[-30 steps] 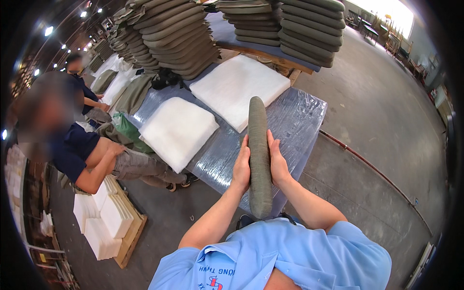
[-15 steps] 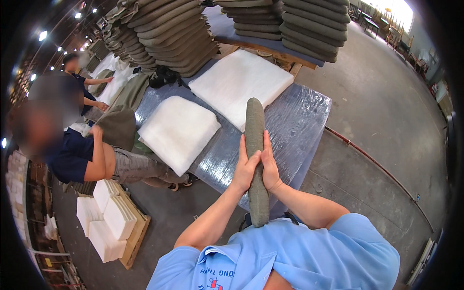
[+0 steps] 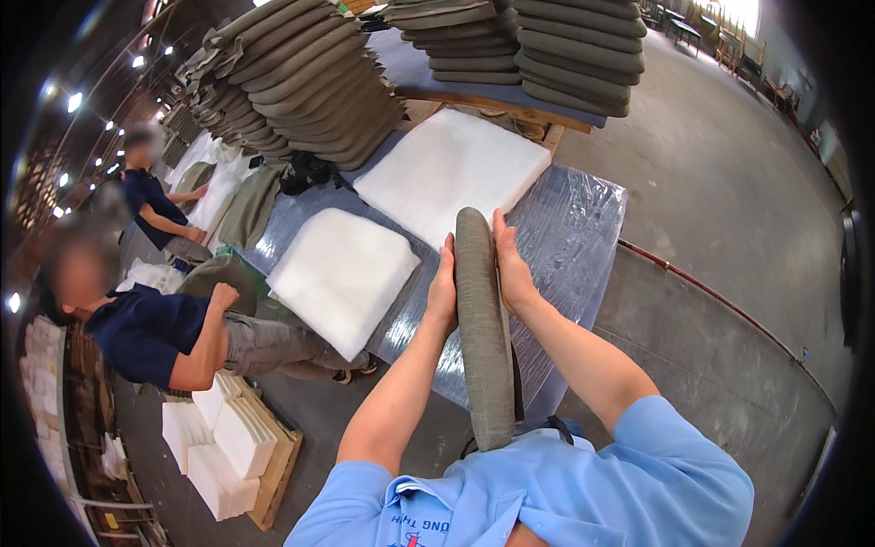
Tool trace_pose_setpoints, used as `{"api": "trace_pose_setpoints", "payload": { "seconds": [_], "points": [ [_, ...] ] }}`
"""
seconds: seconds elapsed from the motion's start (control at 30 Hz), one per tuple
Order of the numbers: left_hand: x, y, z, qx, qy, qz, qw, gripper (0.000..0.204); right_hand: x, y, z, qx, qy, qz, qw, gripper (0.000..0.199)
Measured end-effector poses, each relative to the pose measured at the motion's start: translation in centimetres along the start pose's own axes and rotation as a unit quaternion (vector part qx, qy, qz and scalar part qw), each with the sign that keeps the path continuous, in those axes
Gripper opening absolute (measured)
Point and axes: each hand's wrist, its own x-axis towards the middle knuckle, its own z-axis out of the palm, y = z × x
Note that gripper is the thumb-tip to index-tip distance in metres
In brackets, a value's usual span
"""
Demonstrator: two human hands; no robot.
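Note:
A grey-green fabric cushion (image 3: 483,337) stands on edge before my chest, its narrow side facing up. My left hand (image 3: 443,287) presses the cushion's left face with straight fingers. On the opposite face lies my right hand (image 3: 516,269), fingers also extended, so the cushion is held between both palms. A dark flap or edge shows along its lower right side. Beyond my hands, two white wadding pads, a smaller one (image 3: 344,278) and a larger one (image 3: 453,173), lie on the plastic-wrapped table (image 3: 570,260).
Tall stacks of similar cushions (image 3: 310,87) (image 3: 581,55) rise at the back. Two co-workers in dark shirts, one nearer (image 3: 150,333) and one farther (image 3: 150,201), stand at left. White foam blocks (image 3: 223,442) sit on a wooden pallet (image 3: 278,469). A reddish hose (image 3: 720,305) crosses the floor at right.
My hands have moved apart from a thumbs-together hold to flat palms on each face. The cushion has turned slightly, showing more of its side. The nearer co-worker's arm has shifted.

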Motion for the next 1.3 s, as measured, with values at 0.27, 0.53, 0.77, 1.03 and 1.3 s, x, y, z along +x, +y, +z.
{"api": "trace_pose_setpoints", "payload": {
  "seconds": [0.27,0.53,0.77,1.03,1.3],
  "points": [
    [1.8,-0.1,2.7,0.07,0.02,-0.018,0.997,0.09,0.7,4.6,-1.6,-0.081,0.069,-0.09,0.99,0.08],
    [4.0,-1.0,0.9,0.085,-0.054,0.011,0.995,0.091,1.8,5.3,-3.4,-0.087,0.03,-0.102,0.991,0.078],
    [9.6,1.0,0.1,0.02,0.005,-0.036,0.999,0.078,7.7,2.3,-1.8,-0.018,0.045,0.015,0.999,0.08],
    [10.3,0.9,1.1,0.198,0.009,-0.045,0.979,0.079,7.0,4.5,-2.0,-0.091,0.101,-0.045,0.99,0.076],
    [13.4,2.8,-0.1,0.058,0.01,-0.111,0.992,0.087,10.6,0.5,-2.3,0.049,-0.018,0.183,0.982,0.084]
  ]
}}
